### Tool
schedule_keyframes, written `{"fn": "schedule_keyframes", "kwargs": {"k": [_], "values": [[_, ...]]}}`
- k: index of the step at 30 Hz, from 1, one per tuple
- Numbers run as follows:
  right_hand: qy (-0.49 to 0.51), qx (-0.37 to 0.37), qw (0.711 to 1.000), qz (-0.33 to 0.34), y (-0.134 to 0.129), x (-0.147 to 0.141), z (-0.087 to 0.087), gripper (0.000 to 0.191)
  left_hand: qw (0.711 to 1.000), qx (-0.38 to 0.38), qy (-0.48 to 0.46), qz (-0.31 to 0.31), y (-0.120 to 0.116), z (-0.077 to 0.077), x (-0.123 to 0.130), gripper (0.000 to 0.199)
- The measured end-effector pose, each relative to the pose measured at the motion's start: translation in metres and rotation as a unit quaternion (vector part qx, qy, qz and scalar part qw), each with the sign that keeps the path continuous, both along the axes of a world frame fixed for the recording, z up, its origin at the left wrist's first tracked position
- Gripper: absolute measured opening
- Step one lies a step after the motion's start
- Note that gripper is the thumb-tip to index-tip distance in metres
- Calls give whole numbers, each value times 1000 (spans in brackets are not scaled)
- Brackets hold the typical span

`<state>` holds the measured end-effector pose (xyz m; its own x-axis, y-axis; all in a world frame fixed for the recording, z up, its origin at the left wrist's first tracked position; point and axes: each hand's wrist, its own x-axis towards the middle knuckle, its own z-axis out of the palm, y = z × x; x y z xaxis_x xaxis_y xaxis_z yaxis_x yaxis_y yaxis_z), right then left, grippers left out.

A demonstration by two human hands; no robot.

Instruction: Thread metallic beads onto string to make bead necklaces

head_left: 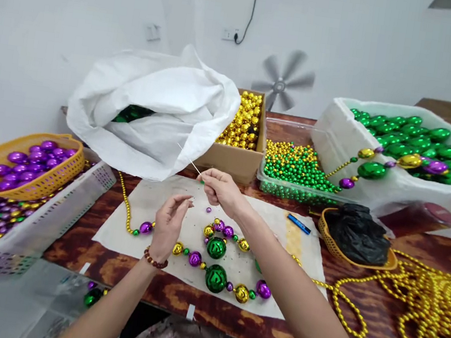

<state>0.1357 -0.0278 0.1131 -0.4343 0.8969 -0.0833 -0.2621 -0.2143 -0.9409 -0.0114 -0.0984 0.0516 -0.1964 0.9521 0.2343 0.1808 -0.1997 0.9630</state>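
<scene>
My right hand (219, 190) is raised above the white cloth (115, 234), its fingers pinched on a thin pale needle-like strand (190, 160) that points up and left. A small green bead shows at those fingertips. Lower and to the left is my left hand (172, 220), fingers bent with the tips close together; whatever they may hold is too small to make out. Under my hands, a string of beads lies curved on the cloth, with a large green ball (215, 278), a second green ball (216, 248), purple balls (195, 259) and gold balls (241, 293).
Behind stand a white sack (148, 147), a cardboard box (227, 158) of gold beads, a clear tray (289, 192) and a foam box (338, 145). Baskets (77, 162) of purple beads are left. A blue cutter (299, 224), black bag (357, 232) and gold bead strands (436, 310) lie right.
</scene>
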Motion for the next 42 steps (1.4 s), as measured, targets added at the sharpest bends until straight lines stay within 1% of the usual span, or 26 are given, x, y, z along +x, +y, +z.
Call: {"fn": "schedule_keyframes", "kwargs": {"k": [2,4,8,12,14,16,19,22,24,26,29,31,33,35,36,38,39,40,42], "values": [[-12,0,1000,-5,-3,-5,-8,11,1000,7,-9,-6,-1,5,1,25],[-31,-2,999,-14,-5,-11,-17,15,1000,5,-14,-16,-3,4,2,25],[-63,-16,997,-28,-7,-22,-34,16,1000,-7,-22,-19,-5,-10,-3,24],[-73,-38,996,-32,-8,-29,-48,15,1000,-10,-11,4,-6,-26,-11,23],[-75,-52,995,-35,-8,-31,-54,16,999,14,30,30,-7,-31,-13,22],[-72,-69,994,-46,-8,-32,-60,18,991,63,104,57,-8,-34,-13,20],[-63,-85,992,-68,-8,-34,-70,21,962,130,228,69,-5,-36,-9,16],[-54,-87,990,-95,-9,-35,-78,23,935,139,318,77,1,-39,-1,18],[-48,-87,988,-116,-10,-36,-81,24,923,133,349,87,7,-40,4,17],[-44,-87,986,-134,-11,-35,-82,25,920,131,358,91,12,-41,8,13],[-40,-90,983,-153,-12,-35,-82,27,925,116,351,81,18,-38,10,10],[-38,-95,982,-157,-13,-35,-82,27,930,107,345,62,22,-35,9,11],[-37,-100,982,-156,-14,-35,-80,26,939,103,325,38,25,-32,7,11],[-39,-107,982,-150,-14,-35,-78,26,961,99,258,21,27,-32,5,10],[-41,-110,982,-146,-14,-35,-77,25,975,92,200,16,28,-32,3,9],[-49,-117,982,-138,-14,-33,-74,24,997,64,38,2,31,-32,1,5],[-53,-120,982,-137,-14,-32,-72,22,997,47,-52,-8,32,-32,-1,6],[-57,-120,982,-138,-14,-30,-71,20,990,31,-137,-18,33,-32,-3,11],[-60,-114,981,-146,-14,-27,-68,16,963,7,-267,-35,34,-30,-8,19]]}}
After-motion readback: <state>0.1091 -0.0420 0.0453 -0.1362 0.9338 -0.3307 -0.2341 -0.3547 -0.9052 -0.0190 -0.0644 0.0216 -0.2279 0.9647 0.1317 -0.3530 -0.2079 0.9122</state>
